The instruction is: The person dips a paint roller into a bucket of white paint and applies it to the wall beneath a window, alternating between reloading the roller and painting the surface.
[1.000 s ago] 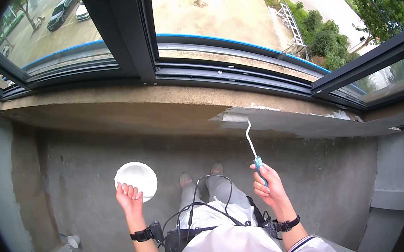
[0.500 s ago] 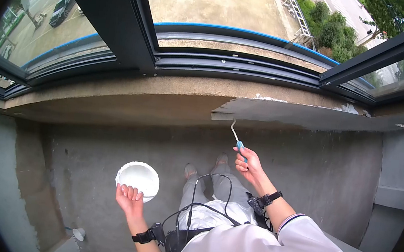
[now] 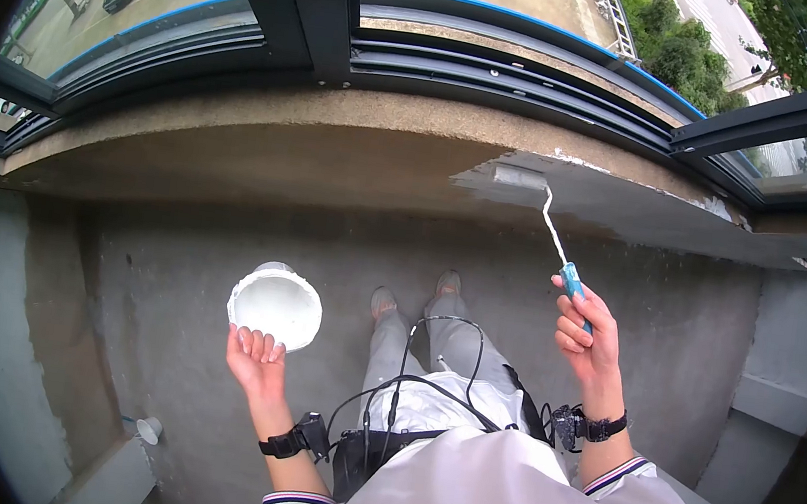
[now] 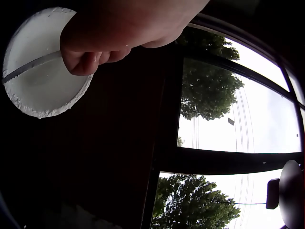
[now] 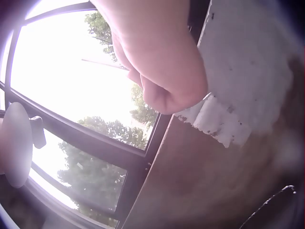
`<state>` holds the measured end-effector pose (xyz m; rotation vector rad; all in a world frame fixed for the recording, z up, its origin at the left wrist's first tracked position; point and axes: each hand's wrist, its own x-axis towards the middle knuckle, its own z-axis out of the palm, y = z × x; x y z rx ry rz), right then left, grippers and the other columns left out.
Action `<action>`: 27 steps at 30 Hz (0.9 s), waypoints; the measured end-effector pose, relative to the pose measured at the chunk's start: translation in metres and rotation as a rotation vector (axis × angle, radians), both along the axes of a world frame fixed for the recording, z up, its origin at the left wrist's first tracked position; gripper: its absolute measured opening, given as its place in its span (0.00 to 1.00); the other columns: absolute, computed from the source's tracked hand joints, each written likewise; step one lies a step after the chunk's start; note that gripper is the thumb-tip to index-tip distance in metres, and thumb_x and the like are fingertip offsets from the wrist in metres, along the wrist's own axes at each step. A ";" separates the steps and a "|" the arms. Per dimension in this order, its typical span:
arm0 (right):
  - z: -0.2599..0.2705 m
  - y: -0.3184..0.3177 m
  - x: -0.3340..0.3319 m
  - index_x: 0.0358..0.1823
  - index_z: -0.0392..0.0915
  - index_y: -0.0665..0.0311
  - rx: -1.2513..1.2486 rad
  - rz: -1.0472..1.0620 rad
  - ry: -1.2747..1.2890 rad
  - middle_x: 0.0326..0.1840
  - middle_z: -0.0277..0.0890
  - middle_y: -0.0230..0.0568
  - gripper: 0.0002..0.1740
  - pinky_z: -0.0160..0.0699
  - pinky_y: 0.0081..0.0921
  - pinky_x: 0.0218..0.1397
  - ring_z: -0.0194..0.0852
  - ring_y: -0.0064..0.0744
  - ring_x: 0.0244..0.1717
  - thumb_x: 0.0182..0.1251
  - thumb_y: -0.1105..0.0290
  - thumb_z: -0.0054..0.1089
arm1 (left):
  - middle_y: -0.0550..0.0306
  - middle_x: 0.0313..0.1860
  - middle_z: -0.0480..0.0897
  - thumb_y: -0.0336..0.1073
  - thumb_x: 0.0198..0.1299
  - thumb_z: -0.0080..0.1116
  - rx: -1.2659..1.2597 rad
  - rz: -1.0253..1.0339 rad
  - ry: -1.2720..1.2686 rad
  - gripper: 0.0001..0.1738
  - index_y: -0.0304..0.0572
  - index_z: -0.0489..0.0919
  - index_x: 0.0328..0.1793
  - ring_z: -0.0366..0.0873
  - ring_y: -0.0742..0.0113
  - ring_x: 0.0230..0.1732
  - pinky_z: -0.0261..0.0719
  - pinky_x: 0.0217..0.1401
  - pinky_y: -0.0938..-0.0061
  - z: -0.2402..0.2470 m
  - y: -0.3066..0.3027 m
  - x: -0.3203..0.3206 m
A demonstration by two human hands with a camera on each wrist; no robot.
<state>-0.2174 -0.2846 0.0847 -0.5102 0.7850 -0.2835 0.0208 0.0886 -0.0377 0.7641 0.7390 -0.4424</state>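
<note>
My right hand [image 3: 591, 331] grips the blue handle of a paint roller [image 3: 575, 291]. Its white frame runs up to a white sleeve [image 3: 520, 177], which lies on the wall under the sill, at the left end of the pale painted patch [image 3: 621, 200]. In the right wrist view that hand [image 5: 162, 62] is curled, and its grip hides the roller's handle. My left hand [image 3: 256, 360] holds a round white bucket [image 3: 274, 309] at its near side, with white paint inside and on the rim. The left wrist view shows the bucket's bail [image 4: 33, 66] running into the curled fingers.
Above the bare brown wall [image 3: 264, 154] runs a rough sill [image 3: 390, 114] beneath dark window frames [image 3: 327, 11]. A white pipe end [image 3: 149, 430] stands at the lower left of the grey floor [image 3: 167, 294]. Cables [image 3: 408, 379] loop before the person's waist.
The roller went left and down along the patch's left edge, then came back right and up. The left hand still holds the bucket. The head view has tilted further down.
</note>
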 end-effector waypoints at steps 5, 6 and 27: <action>0.020 0.004 -0.001 0.63 0.66 0.74 -0.012 -0.028 -0.008 0.22 0.56 0.26 0.19 0.48 0.14 0.13 0.48 0.10 0.11 0.76 0.72 0.44 | 0.69 0.10 0.49 0.47 0.74 0.40 0.013 0.017 0.054 0.28 0.53 0.56 0.17 0.45 0.76 0.12 0.47 0.16 0.79 -0.004 0.006 -0.003; 0.022 0.003 0.000 0.63 0.65 0.75 -0.003 -0.044 -0.010 0.22 0.56 0.26 0.19 0.49 0.14 0.13 0.48 0.10 0.11 0.76 0.72 0.43 | 0.69 0.10 0.49 0.47 0.74 0.40 0.007 0.022 0.057 0.28 0.53 0.56 0.17 0.45 0.76 0.12 0.47 0.16 0.79 -0.005 0.007 -0.003; -0.167 -0.018 0.016 0.54 0.71 0.65 -0.017 0.069 0.134 0.20 0.58 0.27 0.11 0.49 0.16 0.15 0.50 0.15 0.12 0.76 0.70 0.47 | 0.71 0.12 0.48 0.47 0.74 0.41 0.154 0.149 0.011 0.27 0.55 0.55 0.18 0.43 0.77 0.13 0.46 0.16 0.79 0.028 0.018 -0.044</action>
